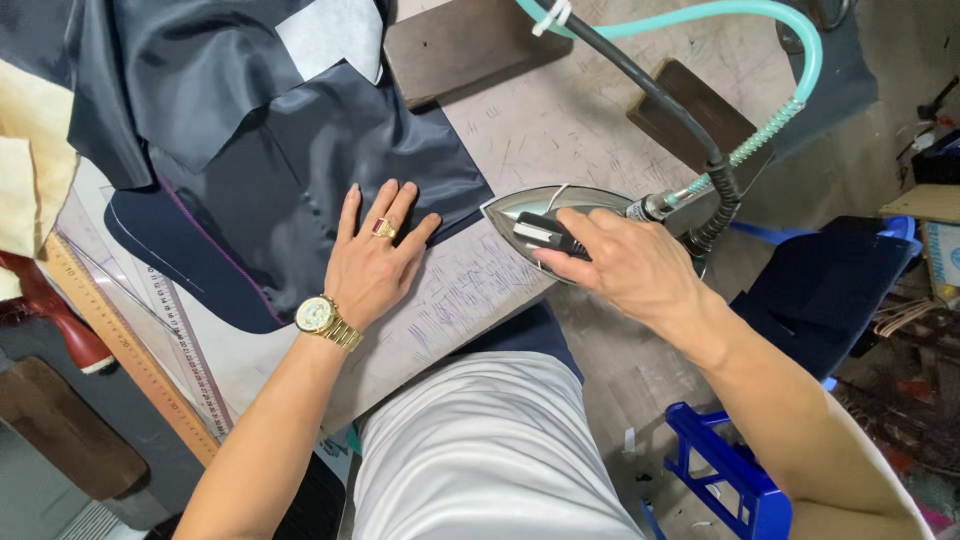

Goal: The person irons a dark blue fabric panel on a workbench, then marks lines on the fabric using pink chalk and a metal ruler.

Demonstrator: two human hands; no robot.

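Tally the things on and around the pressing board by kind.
Hands: 2, left flat on the dark fabric, right gripping the iron
Irons: 1
Hoses: 2, teal and black
Wooden blocks: 2
Rulers: 1
Total: 8

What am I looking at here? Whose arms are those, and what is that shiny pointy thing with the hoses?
The camera sits on a person's head and looks down, so you see that person's own arms. The left hand, with a ring and a gold watch, lies flat on dark blue fabric, pressing it against the work table. The right hand has its grip on the handle of a shiny steam iron. A black cable and a green hose run from the iron. A long ruler lies at the left edge.
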